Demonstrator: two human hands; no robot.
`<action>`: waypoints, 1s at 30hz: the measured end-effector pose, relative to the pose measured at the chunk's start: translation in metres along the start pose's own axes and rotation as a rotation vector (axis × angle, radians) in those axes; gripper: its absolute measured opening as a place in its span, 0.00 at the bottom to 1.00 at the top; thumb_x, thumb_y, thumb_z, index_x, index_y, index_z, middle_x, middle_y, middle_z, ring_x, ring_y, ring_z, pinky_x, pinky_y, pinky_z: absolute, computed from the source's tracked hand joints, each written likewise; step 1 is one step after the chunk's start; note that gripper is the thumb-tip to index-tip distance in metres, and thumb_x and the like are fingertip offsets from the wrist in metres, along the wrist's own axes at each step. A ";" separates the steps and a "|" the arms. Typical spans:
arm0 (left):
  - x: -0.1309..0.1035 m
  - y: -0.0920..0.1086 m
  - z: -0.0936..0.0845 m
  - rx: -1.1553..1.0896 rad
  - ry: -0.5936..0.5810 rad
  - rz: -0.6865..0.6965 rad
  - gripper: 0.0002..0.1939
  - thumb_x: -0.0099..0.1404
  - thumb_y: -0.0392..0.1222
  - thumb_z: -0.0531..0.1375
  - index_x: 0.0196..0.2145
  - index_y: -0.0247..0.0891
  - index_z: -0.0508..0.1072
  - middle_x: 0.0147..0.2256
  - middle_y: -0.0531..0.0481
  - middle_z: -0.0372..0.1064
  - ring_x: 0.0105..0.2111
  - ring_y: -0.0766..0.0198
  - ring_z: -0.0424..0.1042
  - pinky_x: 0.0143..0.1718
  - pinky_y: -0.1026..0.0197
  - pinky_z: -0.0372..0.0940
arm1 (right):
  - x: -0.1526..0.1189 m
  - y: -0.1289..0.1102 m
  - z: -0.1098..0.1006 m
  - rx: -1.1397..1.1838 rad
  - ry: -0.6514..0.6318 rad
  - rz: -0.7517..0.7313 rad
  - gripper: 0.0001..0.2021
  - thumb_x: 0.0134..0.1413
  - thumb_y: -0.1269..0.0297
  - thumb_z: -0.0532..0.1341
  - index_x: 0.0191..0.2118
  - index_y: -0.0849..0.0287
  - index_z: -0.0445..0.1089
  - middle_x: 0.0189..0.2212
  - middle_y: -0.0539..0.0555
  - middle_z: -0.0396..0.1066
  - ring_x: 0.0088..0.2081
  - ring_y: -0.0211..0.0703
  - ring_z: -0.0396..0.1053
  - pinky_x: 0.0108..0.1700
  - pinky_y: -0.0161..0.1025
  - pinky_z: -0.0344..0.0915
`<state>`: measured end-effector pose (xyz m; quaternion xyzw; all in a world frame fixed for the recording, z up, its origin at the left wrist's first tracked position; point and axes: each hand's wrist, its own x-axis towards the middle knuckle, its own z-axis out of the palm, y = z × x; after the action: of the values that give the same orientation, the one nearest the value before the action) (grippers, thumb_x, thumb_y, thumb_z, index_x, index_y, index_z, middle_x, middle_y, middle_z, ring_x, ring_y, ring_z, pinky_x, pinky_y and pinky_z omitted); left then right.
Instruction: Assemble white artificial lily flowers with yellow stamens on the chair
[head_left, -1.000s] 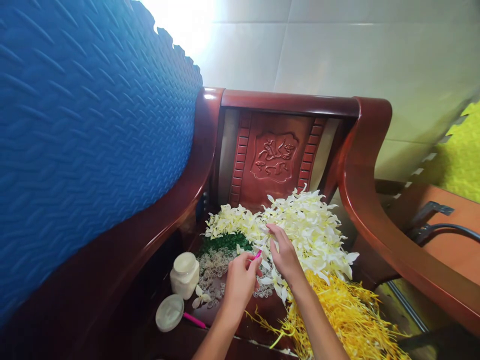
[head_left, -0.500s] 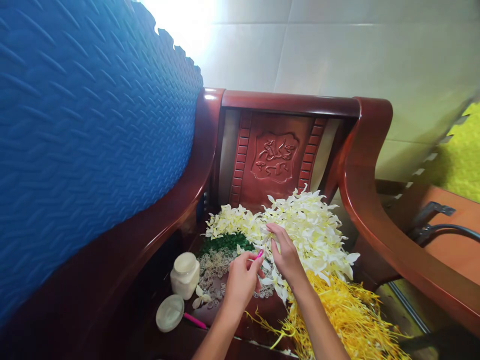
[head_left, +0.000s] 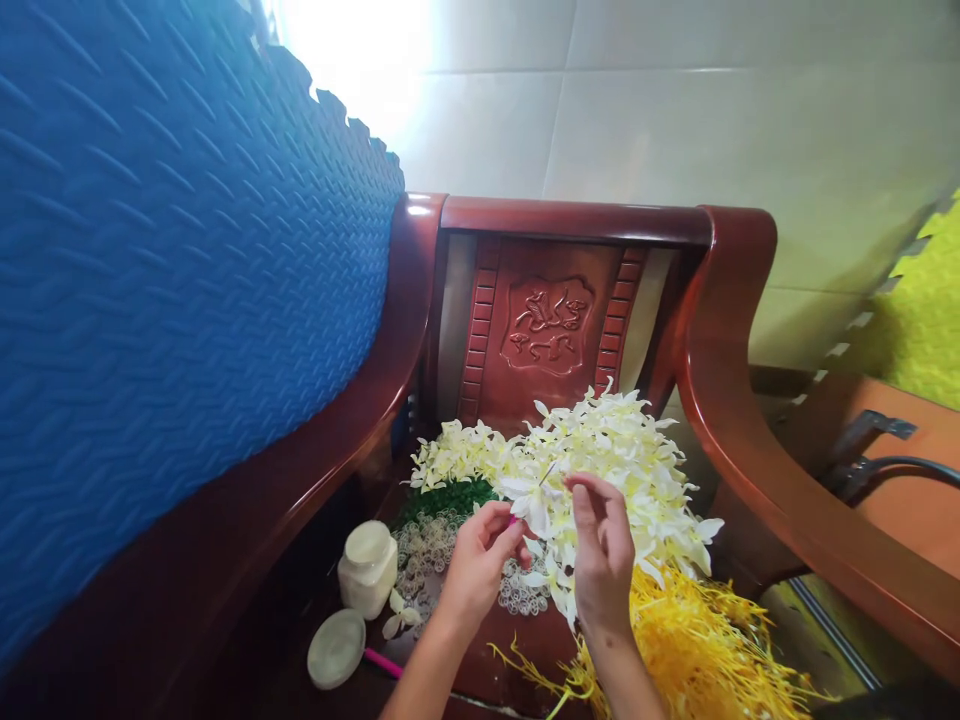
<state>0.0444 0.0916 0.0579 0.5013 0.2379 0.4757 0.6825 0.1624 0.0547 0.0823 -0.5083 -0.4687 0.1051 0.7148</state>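
Note:
My left hand (head_left: 480, 560) is closed on a pink-handled needle tool (head_left: 513, 520). A white fabric flower (head_left: 531, 503) sits on it, and the thin tip pokes out above the petals. Just to the right, my right hand (head_left: 606, 530) is raised with its fingers loosely bent and apart, holding nothing I can see. Behind both hands lies a heap of white flowers (head_left: 630, 450). Below my left hand are several small clear plastic pieces (head_left: 525, 590), with dark green pieces (head_left: 442, 500) farther back.
A white jar (head_left: 367, 570) stands at the left beside a round lid (head_left: 336, 648). A second pink stick (head_left: 384, 662) and a loose flower (head_left: 401, 614) lie nearby. Yellow stems (head_left: 705, 650) are piled at the right. Wooden chair arms (head_left: 720, 420) flank the seat; a blue foam mat (head_left: 187, 280) rises left.
My right hand has drawn back to the right, away from the tool's tip. The white flower now shows on the tool in my left hand. The view has shifted slightly.

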 end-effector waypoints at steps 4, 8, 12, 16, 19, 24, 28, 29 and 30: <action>-0.002 0.003 0.001 0.014 -0.081 0.013 0.11 0.61 0.43 0.61 0.39 0.33 0.70 0.32 0.49 0.67 0.28 0.66 0.67 0.33 0.63 0.63 | 0.002 0.004 -0.011 -0.073 -0.227 -0.004 0.07 0.59 0.61 0.59 0.41 0.54 0.70 0.42 0.54 0.69 0.48 0.45 0.66 0.52 0.43 0.60; -0.003 -0.003 0.004 -0.119 -0.133 -0.003 0.10 0.62 0.43 0.60 0.38 0.34 0.70 0.30 0.51 0.64 0.27 0.66 0.66 0.32 0.63 0.61 | 0.001 0.003 -0.014 -0.078 -0.238 -0.060 0.04 0.59 0.64 0.60 0.39 0.53 0.72 0.39 0.52 0.70 0.46 0.43 0.67 0.50 0.41 0.62; -0.006 -0.008 0.005 -0.319 -0.126 -0.039 0.19 0.66 0.54 0.54 0.40 0.33 0.69 0.26 0.52 0.58 0.23 0.69 0.59 0.25 0.66 0.56 | -0.002 0.000 -0.015 -0.082 -0.267 -0.097 0.04 0.58 0.65 0.61 0.39 0.52 0.73 0.40 0.52 0.70 0.46 0.44 0.67 0.49 0.40 0.63; -0.012 -0.006 0.004 -0.304 -0.119 -0.055 0.15 0.66 0.50 0.57 0.43 0.37 0.65 0.26 0.55 0.57 0.22 0.74 0.54 0.24 0.68 0.51 | -0.006 -0.004 -0.019 -0.085 -0.298 -0.118 0.06 0.57 0.66 0.62 0.40 0.51 0.72 0.40 0.51 0.69 0.46 0.43 0.67 0.49 0.40 0.62; -0.015 -0.001 0.005 -0.314 -0.134 -0.079 0.12 0.65 0.46 0.58 0.42 0.38 0.62 0.27 0.55 0.60 0.22 0.73 0.56 0.26 0.67 0.52 | -0.010 -0.010 -0.021 -0.095 -0.298 -0.106 0.07 0.57 0.65 0.62 0.42 0.50 0.71 0.40 0.51 0.69 0.45 0.43 0.67 0.47 0.40 0.62; -0.017 0.008 0.007 -0.320 -0.129 -0.071 0.11 0.65 0.46 0.56 0.38 0.36 0.65 0.27 0.52 0.61 0.25 0.69 0.59 0.27 0.65 0.55 | -0.018 -0.023 -0.025 -0.050 -0.323 -0.094 0.09 0.63 0.61 0.55 0.45 0.50 0.71 0.40 0.52 0.68 0.47 0.45 0.65 0.49 0.41 0.61; -0.017 0.012 0.006 -0.408 -0.146 -0.103 0.11 0.66 0.47 0.53 0.37 0.36 0.66 0.29 0.51 0.61 0.26 0.68 0.60 0.28 0.64 0.56 | -0.019 -0.029 -0.029 0.011 -0.280 -0.063 0.15 0.67 0.62 0.47 0.43 0.52 0.72 0.39 0.53 0.68 0.46 0.46 0.65 0.50 0.44 0.59; -0.017 0.013 0.006 -0.444 -0.149 -0.116 0.11 0.67 0.47 0.52 0.37 0.36 0.66 0.30 0.50 0.61 0.27 0.67 0.61 0.29 0.63 0.56 | -0.019 -0.029 -0.029 0.001 -0.269 -0.059 0.14 0.66 0.62 0.49 0.42 0.52 0.72 0.39 0.53 0.68 0.45 0.46 0.65 0.50 0.44 0.60; -0.016 0.014 0.005 -0.476 -0.152 -0.131 0.12 0.67 0.48 0.51 0.38 0.36 0.66 0.30 0.50 0.62 0.27 0.66 0.61 0.29 0.63 0.56 | -0.019 -0.029 -0.030 -0.015 -0.260 -0.055 0.11 0.65 0.62 0.52 0.41 0.52 0.72 0.39 0.53 0.68 0.45 0.46 0.65 0.50 0.44 0.60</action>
<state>0.0355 0.0754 0.0702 0.3444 0.0994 0.4340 0.8265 0.1663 0.0108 0.0945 -0.4827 -0.5719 0.1469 0.6468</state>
